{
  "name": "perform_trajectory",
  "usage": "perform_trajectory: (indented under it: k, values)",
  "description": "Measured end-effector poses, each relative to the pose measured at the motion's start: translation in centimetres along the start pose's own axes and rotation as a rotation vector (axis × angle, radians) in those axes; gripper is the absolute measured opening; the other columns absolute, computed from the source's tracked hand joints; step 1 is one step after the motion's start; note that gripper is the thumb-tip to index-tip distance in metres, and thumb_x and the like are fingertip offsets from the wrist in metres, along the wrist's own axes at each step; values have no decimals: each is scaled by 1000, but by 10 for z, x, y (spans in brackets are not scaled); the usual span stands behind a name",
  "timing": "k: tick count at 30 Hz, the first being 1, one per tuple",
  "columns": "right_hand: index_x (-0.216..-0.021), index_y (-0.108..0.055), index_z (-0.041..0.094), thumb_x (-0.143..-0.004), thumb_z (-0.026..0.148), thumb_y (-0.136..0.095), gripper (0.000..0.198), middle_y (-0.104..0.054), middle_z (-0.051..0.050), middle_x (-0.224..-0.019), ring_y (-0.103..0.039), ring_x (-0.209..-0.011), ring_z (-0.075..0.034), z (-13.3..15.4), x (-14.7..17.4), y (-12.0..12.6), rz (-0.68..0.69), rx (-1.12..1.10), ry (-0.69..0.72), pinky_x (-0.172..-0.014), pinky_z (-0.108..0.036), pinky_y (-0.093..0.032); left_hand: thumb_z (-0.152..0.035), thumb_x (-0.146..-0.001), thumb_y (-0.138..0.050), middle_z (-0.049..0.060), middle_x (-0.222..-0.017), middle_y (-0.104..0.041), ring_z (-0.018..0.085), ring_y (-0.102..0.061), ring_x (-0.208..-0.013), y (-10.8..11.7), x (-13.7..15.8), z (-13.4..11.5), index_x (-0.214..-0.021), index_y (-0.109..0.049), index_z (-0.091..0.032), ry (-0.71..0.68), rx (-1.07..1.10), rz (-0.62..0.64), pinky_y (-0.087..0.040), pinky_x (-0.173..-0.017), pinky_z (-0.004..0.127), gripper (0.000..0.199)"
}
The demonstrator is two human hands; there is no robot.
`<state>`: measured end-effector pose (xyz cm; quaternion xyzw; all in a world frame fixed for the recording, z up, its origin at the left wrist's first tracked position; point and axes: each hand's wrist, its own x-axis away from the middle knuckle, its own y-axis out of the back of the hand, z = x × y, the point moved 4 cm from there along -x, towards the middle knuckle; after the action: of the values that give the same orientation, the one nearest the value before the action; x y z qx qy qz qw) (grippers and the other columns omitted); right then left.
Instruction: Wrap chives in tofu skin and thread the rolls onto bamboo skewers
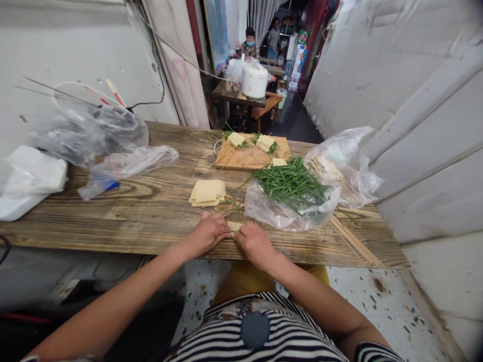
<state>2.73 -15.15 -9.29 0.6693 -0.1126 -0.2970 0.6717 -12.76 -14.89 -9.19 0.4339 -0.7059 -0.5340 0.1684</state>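
Close to the table's front edge, my left hand and my right hand are closed on the two ends of a pale yellow tofu sheet, which looks rolled or folded. My fingers hide most of it. Just beyond my left hand lies a stack of square tofu sheets. Cut green chives are heaped on an open plastic bag to the right. At the back, a wooden cutting board bears two groups of skewered tofu rolls with green ends sticking out.
Bare wooden skewers lie at the table's right, beside a clear bag with more sticks. Crumpled plastic bags and a white container occupy the left. Beyond are a white cooker and two people.
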Motion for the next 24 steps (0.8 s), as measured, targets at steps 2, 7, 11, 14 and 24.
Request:
perform_trajectory:
  k: [2, 7, 11, 14, 24]
  values:
    - [-81, -64, 15, -96, 21, -53, 20, -57, -5, -80, -45, -79, -17, -3, -1, -3, 13, -39, -7, -68, -29, -31, -40, -96, -49, 3, -78, -70, 18, -58, -78, 2, 3, 1, -89, -73, -22, 25, 1, -43, -32, -75, 31, 30]
    - [-77, -64, 16, -98, 23, -50, 26, -57, -3, -76, -44, -74, -16, -9, -5, -8, 8, -115, -59, -63, -28, -29, -35, -97, -48, 4, -87, -72, 20, -59, -88, 4, 13, -11, -99, -71, -25, 41, -175, -162, -30, -83, 36, 24]
    - [-71, -63, 16, -97, 25, -52, 29, -56, -1, -74, -44, -72, -15, -11, -7, -10, 10, -175, -108, -62, -27, -28, -27, -98, -47, 6, -98, -71, 22, -57, -100, -1, 17, -19, -97, -70, -22, 8, -246, -213, -30, -84, 38, 23]
    - [-69, -61, 16, -97, 28, -51, 32, -55, -1, -75, -45, -72, -14, -10, -7, -8, 23, -179, -120, -61, -27, -29, -28, -98, -47, 6, -90, -71, 20, -58, -91, -3, 13, -14, -97, -70, -21, -9, -142, -163, -31, -80, 35, 24]
    - [-91, -64, 16, -98, 23, -48, 19, -58, -8, -86, -47, -86, -21, 5, 4, -1, -35, 44, -81, -71, -33, -35, -32, -95, -51, 3, -76, -71, 17, -60, -77, 1, -12, 2, -77, -72, -21, -18, 59, 81, -34, -73, 31, 30]
